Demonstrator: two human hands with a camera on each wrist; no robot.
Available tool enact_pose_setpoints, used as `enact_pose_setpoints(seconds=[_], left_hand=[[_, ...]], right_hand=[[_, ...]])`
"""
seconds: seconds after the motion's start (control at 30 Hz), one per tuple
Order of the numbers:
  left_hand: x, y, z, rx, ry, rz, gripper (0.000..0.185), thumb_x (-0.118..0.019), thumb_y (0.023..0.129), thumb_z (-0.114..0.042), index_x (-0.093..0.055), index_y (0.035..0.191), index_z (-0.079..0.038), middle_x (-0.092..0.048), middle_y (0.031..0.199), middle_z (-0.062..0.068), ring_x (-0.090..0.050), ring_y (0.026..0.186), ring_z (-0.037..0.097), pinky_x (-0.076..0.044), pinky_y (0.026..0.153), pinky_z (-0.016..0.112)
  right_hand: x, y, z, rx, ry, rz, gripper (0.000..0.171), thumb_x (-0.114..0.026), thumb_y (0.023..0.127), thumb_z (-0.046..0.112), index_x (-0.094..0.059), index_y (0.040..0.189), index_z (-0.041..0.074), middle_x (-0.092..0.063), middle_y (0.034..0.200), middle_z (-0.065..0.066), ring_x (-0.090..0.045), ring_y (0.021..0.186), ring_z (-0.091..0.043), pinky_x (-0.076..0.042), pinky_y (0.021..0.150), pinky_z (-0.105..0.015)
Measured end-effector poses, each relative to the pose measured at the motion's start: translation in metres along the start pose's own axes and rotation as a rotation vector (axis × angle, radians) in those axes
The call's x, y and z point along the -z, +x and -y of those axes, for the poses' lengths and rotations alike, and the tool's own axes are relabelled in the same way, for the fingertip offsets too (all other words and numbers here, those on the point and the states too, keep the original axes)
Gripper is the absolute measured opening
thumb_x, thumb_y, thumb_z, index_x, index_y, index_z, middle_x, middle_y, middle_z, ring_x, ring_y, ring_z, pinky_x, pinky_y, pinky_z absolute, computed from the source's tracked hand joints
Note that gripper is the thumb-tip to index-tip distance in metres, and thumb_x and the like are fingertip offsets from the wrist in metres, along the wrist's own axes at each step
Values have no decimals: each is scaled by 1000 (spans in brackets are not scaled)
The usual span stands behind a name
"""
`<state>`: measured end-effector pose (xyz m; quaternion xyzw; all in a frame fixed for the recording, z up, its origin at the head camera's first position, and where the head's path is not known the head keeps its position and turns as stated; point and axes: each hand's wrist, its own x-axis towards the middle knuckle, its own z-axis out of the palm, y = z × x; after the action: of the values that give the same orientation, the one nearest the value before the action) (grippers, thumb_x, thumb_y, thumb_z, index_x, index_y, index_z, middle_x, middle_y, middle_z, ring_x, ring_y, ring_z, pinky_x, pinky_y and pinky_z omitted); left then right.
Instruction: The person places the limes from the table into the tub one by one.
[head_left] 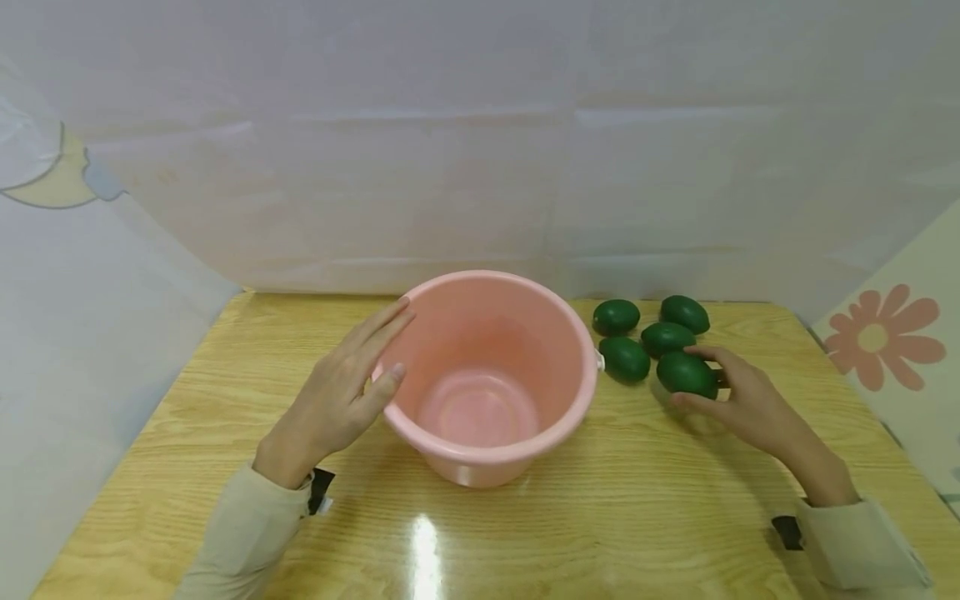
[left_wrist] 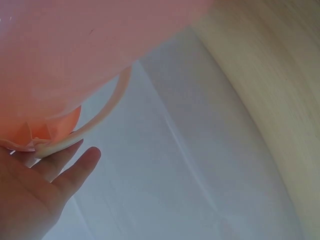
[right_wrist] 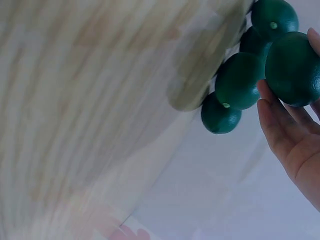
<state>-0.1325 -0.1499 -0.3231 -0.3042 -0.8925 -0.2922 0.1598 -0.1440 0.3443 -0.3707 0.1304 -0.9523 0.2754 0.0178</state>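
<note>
A pink plastic bucket [head_left: 480, 450] stands upright on the table, its inside showing bare. My left hand [head_left: 337, 387] rests at the bucket's left rim with fingers extended and the thumb over the edge. In the left wrist view, those fingers [left_wrist: 75, 172] lie beside the pale bail handle [left_wrist: 107, 107], near its attachment. On the right, my right hand [head_left: 750, 408] grips a dark green avocado [head_left: 684, 375] between thumb and fingers. The right wrist view shows this avocado [right_wrist: 292, 70] raised from the tabletop, in front of the others.
Several more avocados, among them a front one [head_left: 625, 360] and a back one [head_left: 684, 314], lie grouped right of the bucket. The wooden table [head_left: 622, 533] meets a pale sheet-covered wall [head_left: 450, 167] behind. A flower-patterned panel [head_left: 877, 337] rises at the right.
</note>
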Motion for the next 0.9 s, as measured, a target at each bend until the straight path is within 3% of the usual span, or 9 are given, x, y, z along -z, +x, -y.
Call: enact_pose_setpoints(seconds=[0.2, 0.4, 0.63, 0.9], left_hand=[[0, 0, -1, 5, 1, -1, 57, -46, 100, -29, -36, 155, -14, -30, 163, 3, -34, 148, 28, -37, 113, 56], [0, 0, 0, 12, -7, -1, 56, -46, 100, -29, -38, 154, -15, -30, 163, 2, -34, 148, 29, -38, 111, 58], [-1, 1, 1, -2, -15, -16, 55, -46, 100, -29, -41, 152, -13, -32, 162, 3, -35, 147, 28, -39, 111, 57], [-1, 1, 1, -10, -14, -21, 54, -45, 100, -30, -43, 151, -12, -33, 162, 4, -37, 146, 29, -41, 108, 58]], right_hand=[[0, -3, 7, 0, 11, -40, 73, -77, 87, 24, -40, 143, -6, -54, 129, -32, -63, 101, -52, -56, 68, -37], [-2, -5, 12, 23, 23, -71, 74, -80, 84, 20, -42, 142, -7, -53, 130, -33, -65, 99, -52, -56, 67, -29], [0, -12, 29, 8, 47, -121, 70, -80, 84, 22, -45, 142, 1, -55, 132, -27, -65, 99, -47, -52, 65, -19], [-1, -14, 43, 57, 51, -179, 69, -83, 80, 18, -50, 140, 4, -55, 134, -25, -66, 95, -45, -49, 67, -9]])
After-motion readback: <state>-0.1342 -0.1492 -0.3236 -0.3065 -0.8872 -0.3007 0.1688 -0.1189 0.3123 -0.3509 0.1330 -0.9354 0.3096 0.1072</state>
